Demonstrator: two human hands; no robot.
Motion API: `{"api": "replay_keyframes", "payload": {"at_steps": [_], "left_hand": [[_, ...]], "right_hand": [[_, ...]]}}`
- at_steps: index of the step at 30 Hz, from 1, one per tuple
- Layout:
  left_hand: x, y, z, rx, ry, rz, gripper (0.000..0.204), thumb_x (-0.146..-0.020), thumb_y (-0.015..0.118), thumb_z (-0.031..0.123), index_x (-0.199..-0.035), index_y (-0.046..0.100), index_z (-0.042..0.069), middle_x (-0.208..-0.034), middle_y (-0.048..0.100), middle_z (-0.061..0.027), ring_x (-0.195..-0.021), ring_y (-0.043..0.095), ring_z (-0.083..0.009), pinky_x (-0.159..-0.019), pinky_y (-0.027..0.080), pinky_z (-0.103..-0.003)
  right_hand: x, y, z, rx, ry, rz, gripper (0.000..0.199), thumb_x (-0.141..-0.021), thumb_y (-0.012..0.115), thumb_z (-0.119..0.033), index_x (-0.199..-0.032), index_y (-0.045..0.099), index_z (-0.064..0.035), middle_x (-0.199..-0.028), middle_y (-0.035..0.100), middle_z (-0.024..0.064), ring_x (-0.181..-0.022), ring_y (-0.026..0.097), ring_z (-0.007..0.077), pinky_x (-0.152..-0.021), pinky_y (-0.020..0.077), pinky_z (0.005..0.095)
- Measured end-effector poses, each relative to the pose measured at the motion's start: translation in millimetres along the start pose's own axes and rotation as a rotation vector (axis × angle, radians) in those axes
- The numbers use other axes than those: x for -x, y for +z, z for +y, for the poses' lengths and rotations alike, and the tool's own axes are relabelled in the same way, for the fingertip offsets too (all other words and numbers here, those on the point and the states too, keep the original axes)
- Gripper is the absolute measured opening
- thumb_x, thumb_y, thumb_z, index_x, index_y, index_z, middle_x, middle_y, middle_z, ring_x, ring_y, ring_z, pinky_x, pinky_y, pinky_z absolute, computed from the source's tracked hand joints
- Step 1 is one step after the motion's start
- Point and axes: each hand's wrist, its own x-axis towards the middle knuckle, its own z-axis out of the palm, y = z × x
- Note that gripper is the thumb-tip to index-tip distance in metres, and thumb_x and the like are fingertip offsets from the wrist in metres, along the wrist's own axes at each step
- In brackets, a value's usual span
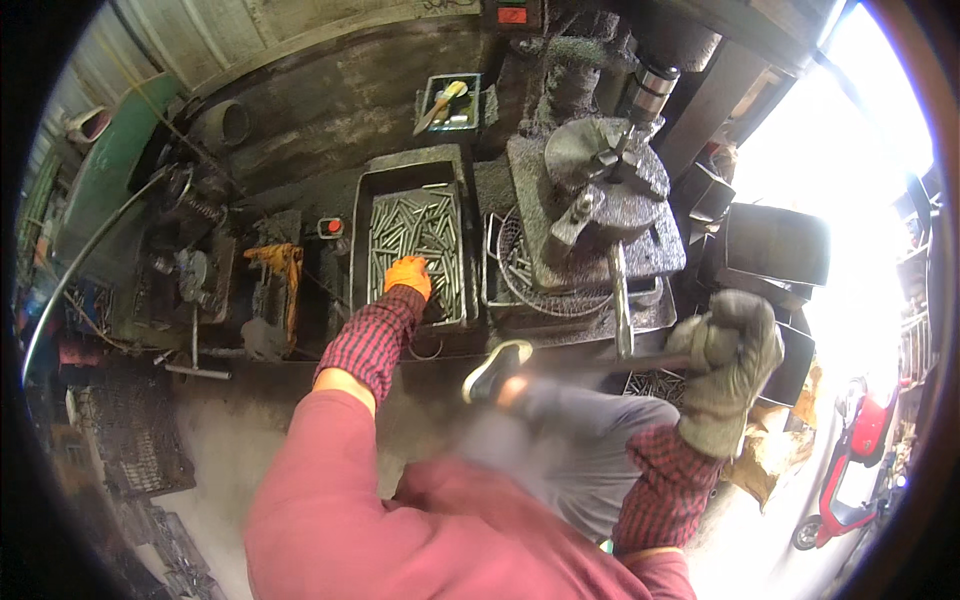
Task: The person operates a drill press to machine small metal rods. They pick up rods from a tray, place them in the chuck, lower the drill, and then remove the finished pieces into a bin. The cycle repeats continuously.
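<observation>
Dozens of short metal rods (405,225) lie loose in the rectangular tray (395,183), which stands on the dark counter (490,185) in front of the person; its raised walls presumably keep them from rolling off, and its nearness suits an easy reach. The left hand (408,275), in an orange glove, is down among the rods at the tray's near end. Its fingertips are partly hidden, so I cannot tell whether this grip has closed on a rod or merely touches the heap. The right hand (735,350), in a thick grey glove, is raised well to the right of the tray, fingers curled; a dark bar-like shape (650,362) runs up to it, but blur hides whether that grip clasps it. The heavier glove probably guards against rough metal.

Just right of the tray, a curved wire mesh (543,300) shows beside the machine's base plate (535,195). On the plate sits a round clamping fixture (578,150), with a spindle (652,92) above, likely so that work can be held beneath it. A steel lever (620,300) juts toward the person between the tray and the right hand, obstructing a straight sideways path. Left of the tray are a red-topped container (332,228) and an orange cloth-like piece (285,262); beyond its far end, a small box (475,100) holds a brush (440,105).
</observation>
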Motion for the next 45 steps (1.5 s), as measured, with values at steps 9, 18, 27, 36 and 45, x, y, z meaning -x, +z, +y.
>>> {"api": "replay_keyframes", "payload": {"at_steps": [9, 18, 27, 36, 45], "left_hand": [[-89, 64, -19, -0.227, -0.111, -0.311, 0.033, -0.099, 0.051, 0.018, -0.125, 0.069, 0.007, -0.127, 0.068, -0.0176, -0.117, 0.067, -0.0365, -0.101, 0.054, -0.047], [-89, 58, -25, -0.338, -0.136, -0.488, 0.037, -0.085, 0.067, 0.011, -0.121, 0.073, 0.008, -0.129, 0.07, -0.0174, -0.118, 0.068, -0.0366, -0.098, 0.056, -0.047], [-7, -52, 9, 0.431, -0.162, -0.035, 0.044, -0.089, 0.069, 0.034, -0.12, 0.072, 0.002, -0.117, 0.074, -0.0223, -0.113, 0.07, -0.0348, -0.098, 0.053, -0.042], [-3, -186, 59, 1.291, 0.096, 0.023, 0.016, -0.092, 0.076, 0.005, -0.108, 0.072, 0.002, -0.087, 0.069, -0.0003, -0.077, 0.063, -0.011, -0.072, 0.052, -0.028], [-26, -254, 168, 1.297, 0.221, -0.066, 0.019, -0.097, 0.075, 0.017, -0.114, 0.071, 0.007, -0.1, 0.076, -0.0031, -0.085, 0.072, -0.0135, -0.069, 0.053, -0.027]], "right_hand": [[9, 12, 9, -0.283, -0.055, -0.027, 0.044, -0.11, 0.048, -0.038, -0.083, 0.048, -0.0032, -0.058, 0.034, -0.0001, -0.038, 0.04, 0.0141, -0.035, 0.0436, 0.0314], [0, 1, 1, -0.579, 0.161, -0.125, 0.048, -0.095, 0.067, -0.039, -0.086, 0.064, 0.0073, -0.065, 0.061, 0.0143, -0.051, 0.064, 0.0276, -0.047, 0.0551, 0.0411], [23, 8, -30, -0.351, 0.359, -0.194, 0.054, -0.083, 0.072, 0.001, -0.135, 0.061, -0.0007, -0.103, 0.068, 0.0089, -0.091, 0.069, 0.0191, -0.087, 0.0598, 0.0344], [110, 69, 42, -0.033, 0.059, -0.575, 0.08, -0.083, 0.084, -0.018, -0.15, 0.045, -0.001, -0.147, 0.056, 0.0206, -0.13, 0.059, 0.029, -0.107, 0.0489, 0.0359], [119, -24, 189, -0.695, 0.528, -0.099, 0.032, -0.1, 0.063, -0.024, -0.121, 0.063, -0.0004, -0.118, 0.069, 0.0136, -0.113, 0.065, 0.0257, -0.095, 0.0505, 0.034]]}}
